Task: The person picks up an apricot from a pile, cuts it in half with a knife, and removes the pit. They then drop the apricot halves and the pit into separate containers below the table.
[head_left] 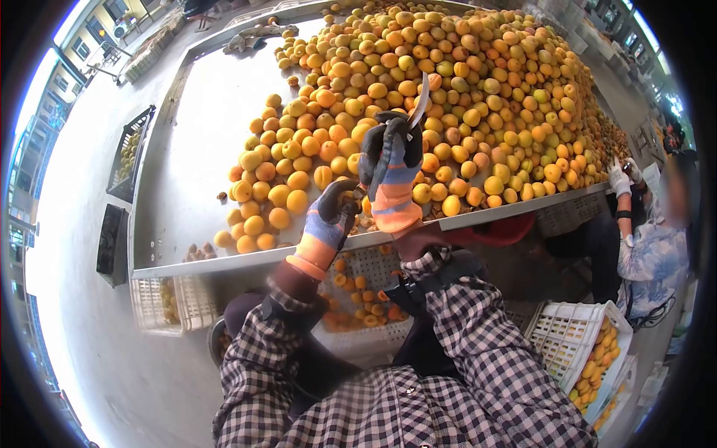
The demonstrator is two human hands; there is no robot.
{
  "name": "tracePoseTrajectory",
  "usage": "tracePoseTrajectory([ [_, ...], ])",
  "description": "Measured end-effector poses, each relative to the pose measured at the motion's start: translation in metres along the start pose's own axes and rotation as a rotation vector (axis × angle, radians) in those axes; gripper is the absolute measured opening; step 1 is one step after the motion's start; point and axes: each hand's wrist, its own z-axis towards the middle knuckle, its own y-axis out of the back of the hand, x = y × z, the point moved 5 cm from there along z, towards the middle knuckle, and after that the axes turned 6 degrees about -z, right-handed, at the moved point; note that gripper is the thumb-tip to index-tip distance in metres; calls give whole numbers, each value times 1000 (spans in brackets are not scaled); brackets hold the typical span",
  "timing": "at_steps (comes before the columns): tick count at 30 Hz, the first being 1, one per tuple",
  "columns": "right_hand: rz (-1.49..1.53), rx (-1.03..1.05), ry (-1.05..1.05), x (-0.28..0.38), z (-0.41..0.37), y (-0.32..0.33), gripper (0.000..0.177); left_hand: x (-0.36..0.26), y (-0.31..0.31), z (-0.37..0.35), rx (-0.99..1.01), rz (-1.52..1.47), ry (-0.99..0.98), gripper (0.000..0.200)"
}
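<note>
My right hand (393, 168), in an orange and blue glove with dark fingers, is wrapped round a knife (421, 103). The curved blade points up and away from me, over the heap of apricots (463, 89), and the fingers hide the handle. Beside it, lower and to the left, my left hand (328, 221) in a matching glove is closed, its fingers curled toward the right hand. Whatever lies in those fingers is hidden. Both hands are above the near edge of the metal table (179, 179). Under them, a crate (366, 342) holds apricots, some apparently halved.
To the right sits another person (653, 254) with white gloves at the table. A tilted white crate (567, 340) of apricots stands at lower right. Dark crates (113, 243) and a pale crate (196, 302) are at the left. A cloth (258, 36) lies on the table's far corner.
</note>
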Motion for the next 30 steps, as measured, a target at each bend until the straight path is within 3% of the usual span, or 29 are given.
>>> tracePoseTrajectory([
  [1, -68, 87, 117, 6, -1, -6, 29, 2, 0, -1, 5, -35, 61, 29],
  [3, -83, 81, 148, 6, -5, -10, 29, 7, -1, -3, 6, -71, 123, 28],
  [5, -79, 197, 255, 6, -7, -18, 31, 8, -1, -2, -2, 46, 28, 29],
  [10, -199, 139, 250, 1, -14, -18, 31, 15, -9, -3, -53, -39, -72, 34],
  [13, -72, 106, 197, -2, -7, -12, 22, 18, -6, -2, -62, -54, -75, 33],
  [15, 56, -51, -97, -9, -2, 4, 32, 10, -6, -4, -48, -49, -52, 32],
  [17, 6, -88, -124, -9, -3, 5, 29, 1, -9, -4, -8, -4, -7, 27],
  [19, 42, -300, -405, -22, -11, 13, 26, 5, -9, 0, -8, 66, -67, 25],
  [24, 126, -353, -460, -23, -8, 22, 25, -4, -3, 5, 11, 135, -109, 16],
  [26, 72, -365, -387, -19, -1, 25, 24, 21, 5, 6, -76, 13, 114, 16],
  [27, 20, -374, -318, -13, 0, 24, 24, 28, 6, 7, -75, 14, 115, 16],
  [29, -1, -383, -344, -11, 0, 30, 25, 44, 9, 11, -107, 91, 281, 20],
  [30, -66, -292, -219, -9, 7, 32, 25, 42, 13, 15, -60, 338, 233, 25],
])
